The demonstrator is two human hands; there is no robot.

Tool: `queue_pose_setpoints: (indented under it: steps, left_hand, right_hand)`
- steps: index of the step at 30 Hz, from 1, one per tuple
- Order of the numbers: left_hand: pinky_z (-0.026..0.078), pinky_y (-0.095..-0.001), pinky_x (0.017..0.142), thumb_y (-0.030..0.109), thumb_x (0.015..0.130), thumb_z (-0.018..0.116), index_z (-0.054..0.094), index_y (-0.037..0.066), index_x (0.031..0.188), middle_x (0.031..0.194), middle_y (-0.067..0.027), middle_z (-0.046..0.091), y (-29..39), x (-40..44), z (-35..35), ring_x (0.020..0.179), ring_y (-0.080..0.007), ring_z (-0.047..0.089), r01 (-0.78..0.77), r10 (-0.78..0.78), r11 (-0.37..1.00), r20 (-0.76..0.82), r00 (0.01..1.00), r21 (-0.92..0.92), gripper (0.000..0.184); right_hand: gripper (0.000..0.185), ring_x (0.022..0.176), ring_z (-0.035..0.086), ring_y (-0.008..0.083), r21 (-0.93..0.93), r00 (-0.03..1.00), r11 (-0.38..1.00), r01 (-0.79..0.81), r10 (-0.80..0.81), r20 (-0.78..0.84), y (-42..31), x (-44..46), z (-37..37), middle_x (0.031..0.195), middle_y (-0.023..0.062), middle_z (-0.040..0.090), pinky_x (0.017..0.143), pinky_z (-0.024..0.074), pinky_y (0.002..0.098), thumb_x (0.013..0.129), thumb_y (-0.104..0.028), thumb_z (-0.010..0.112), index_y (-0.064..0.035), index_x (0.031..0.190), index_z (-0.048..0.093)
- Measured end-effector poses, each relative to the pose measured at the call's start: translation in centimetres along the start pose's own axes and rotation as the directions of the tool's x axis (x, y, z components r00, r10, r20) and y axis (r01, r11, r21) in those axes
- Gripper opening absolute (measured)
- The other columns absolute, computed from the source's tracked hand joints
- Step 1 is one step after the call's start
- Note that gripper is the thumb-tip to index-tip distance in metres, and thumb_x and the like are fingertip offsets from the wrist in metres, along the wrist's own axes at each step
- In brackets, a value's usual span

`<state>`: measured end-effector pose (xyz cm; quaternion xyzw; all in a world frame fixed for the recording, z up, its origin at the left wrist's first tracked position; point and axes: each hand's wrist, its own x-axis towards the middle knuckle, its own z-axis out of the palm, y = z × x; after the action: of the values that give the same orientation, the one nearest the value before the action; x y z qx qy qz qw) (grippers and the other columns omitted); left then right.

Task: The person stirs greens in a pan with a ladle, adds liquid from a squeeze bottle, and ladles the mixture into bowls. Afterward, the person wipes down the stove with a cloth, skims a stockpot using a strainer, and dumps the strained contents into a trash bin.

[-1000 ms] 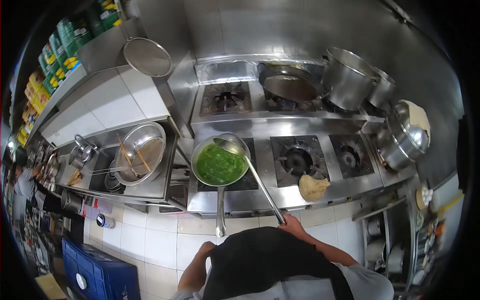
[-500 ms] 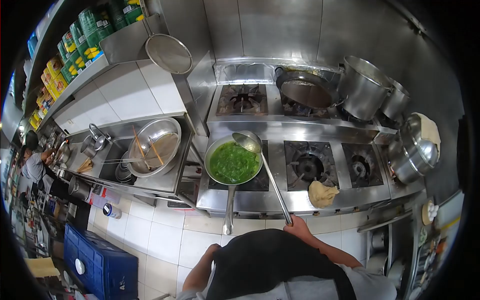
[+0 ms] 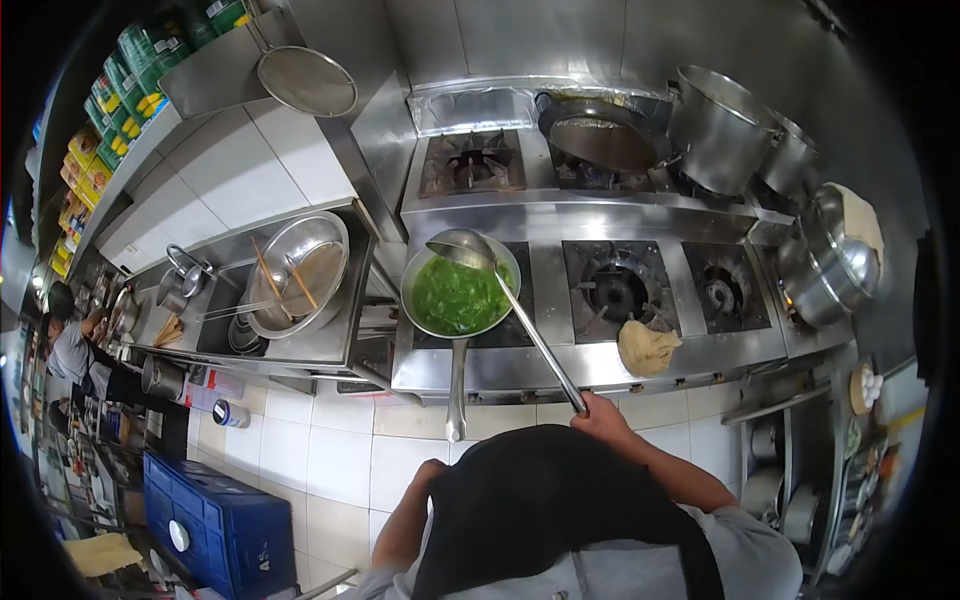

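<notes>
My right hand [image 3: 602, 414] is closed around the end of a long-handled metal ladle [image 3: 537, 341]. The ladle's bowl is over the upper part of a frying pan [image 3: 408, 308], partly covering what is inside. Chopped green leaves in green liquid [image 3: 458, 296] fill the pan, which sits on the front left burner with its handle pointing toward me. My left hand [image 3: 428, 473] is low beside the black apron [image 3: 520, 490], apart from the pan handle; its fingers are mostly hidden.
A beige cloth [image 3: 648, 348] lies on the stove's front edge. Behind are a dark wok [image 3: 600, 145] and a tall pot [image 3: 722, 130]. Left, a large metal bowl [image 3: 335, 270] with sticks rests by the sink. A blue crate [image 3: 215, 525] stands on the floor. Another person [image 3: 75, 335] is far left.
The ladle's bowl has moved left across the top of the pan and tilted. My right hand still holds its handle. The whole view has shifted slightly.
</notes>
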<state>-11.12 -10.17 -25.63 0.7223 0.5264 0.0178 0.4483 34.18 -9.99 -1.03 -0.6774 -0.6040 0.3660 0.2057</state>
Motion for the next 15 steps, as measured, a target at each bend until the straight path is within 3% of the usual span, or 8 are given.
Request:
queue_pose_setpoints:
  steps: [2, 15]
  left_hand:
    - [0.055, -0.0368, 0.086, 0.037, 0.084, 0.064, 0.075, 0.009, 0.1, 0.102, -0.0151, 0.071, -0.6, 2.6, 1.4, 0.098, -0.0268, 0.069, 0.324, -0.321, 0.942, 0.049, 0.946, -0.09, 0.034]
    - [0.055, -0.0368, 0.085, 0.035, 0.084, 0.066, 0.074, 0.006, 0.099, 0.102, -0.0158, 0.071, -1.5, 1.5, 1.8, 0.098, -0.0284, 0.068, 0.064, -0.073, 0.989, 0.061, 0.995, 0.136, 0.034]
  right_hand:
    - [0.035, 0.074, 0.062, 0.035, 0.017, 1.0, 1.0, 0.016, -0.016, -0.026, -0.1, -0.1, -0.2, 0.077, 0.0198, 0.061, 0.071, 0.0487, 0.0424, 0.074, -0.026, 0.069, 0.001, 0.09, 0.055]
    - [0.034, 0.075, 0.059, 0.0364, 0.035, 1.0, 0.999, -0.008, 0.009, -0.023, 0.4, -0.2, 0.2, 0.078, 0.0195, 0.058, 0.073, 0.0475, 0.0429, 0.074, -0.025, 0.066, 0.0011, 0.091, 0.054]
